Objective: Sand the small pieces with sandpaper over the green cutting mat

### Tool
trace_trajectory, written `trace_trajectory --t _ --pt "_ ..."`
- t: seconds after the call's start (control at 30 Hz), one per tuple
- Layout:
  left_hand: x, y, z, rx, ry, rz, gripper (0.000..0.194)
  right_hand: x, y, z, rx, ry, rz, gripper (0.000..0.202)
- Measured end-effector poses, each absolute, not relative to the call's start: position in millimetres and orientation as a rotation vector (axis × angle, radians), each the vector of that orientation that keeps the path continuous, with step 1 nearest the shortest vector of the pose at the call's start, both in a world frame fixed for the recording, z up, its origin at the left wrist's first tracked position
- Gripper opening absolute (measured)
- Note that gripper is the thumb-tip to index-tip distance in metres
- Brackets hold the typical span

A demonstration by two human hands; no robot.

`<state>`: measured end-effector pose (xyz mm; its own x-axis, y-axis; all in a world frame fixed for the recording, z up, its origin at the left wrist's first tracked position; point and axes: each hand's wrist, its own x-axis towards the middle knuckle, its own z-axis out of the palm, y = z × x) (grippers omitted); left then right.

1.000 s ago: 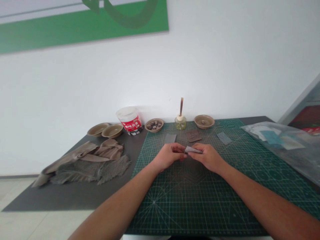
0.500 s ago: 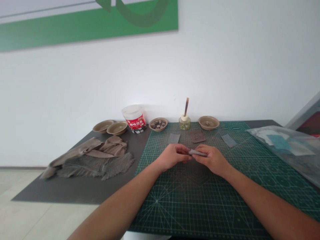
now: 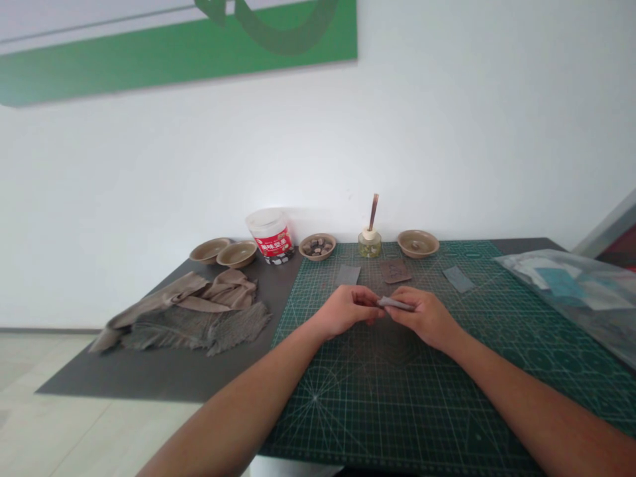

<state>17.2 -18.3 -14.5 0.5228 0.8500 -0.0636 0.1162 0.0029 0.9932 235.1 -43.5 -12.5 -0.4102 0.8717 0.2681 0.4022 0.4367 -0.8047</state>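
Observation:
Over the green cutting mat (image 3: 358,411) my two hands meet fingertip to fingertip. My right hand (image 3: 430,318) pinches a folded grey piece of sandpaper (image 3: 397,304) between thumb and fingers. My left hand (image 3: 345,311) is closed, its thumb and fingertips pressed against the paper's left end; whatever small thing is in them is hidden. Just beyond the hands lie a flat grey sheet (image 3: 348,274), a brown square piece (image 3: 396,271) and another grey sheet (image 3: 458,279).
Along the wall stand a bowl of dark lumps (image 3: 318,247), a reed diffuser (image 3: 370,244), a bowl with a small piece (image 3: 418,244), a red-labelled tub (image 3: 271,238) and two bowls (image 3: 237,254). Crumpled cloths (image 3: 193,318) lie left, a clear plastic bag (image 3: 571,281) right.
The view has shifted slightly, so everything sits a little further right. Both hands keep the same hold, with only slight finger movement.

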Motion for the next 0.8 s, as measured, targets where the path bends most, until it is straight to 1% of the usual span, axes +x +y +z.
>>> trace_trajectory --t 0.17,0.43,0.8 --pt "16.7 -17.7 -14.5 1.49 0.859 0.751 0.03 234.0 -45.5 -11.7 -1.051 -1.999 0.878 0.016" --pt "16.8 -19.8 -11.6 1.49 0.847 0.718 0.029 233.6 -46.7 -11.4 -1.041 -1.992 0.888 0.017" --pt "16.7 -18.6 -15.9 1.504 0.853 0.752 0.026 234.6 -47.6 -10.0 -1.041 -2.002 0.845 0.015"
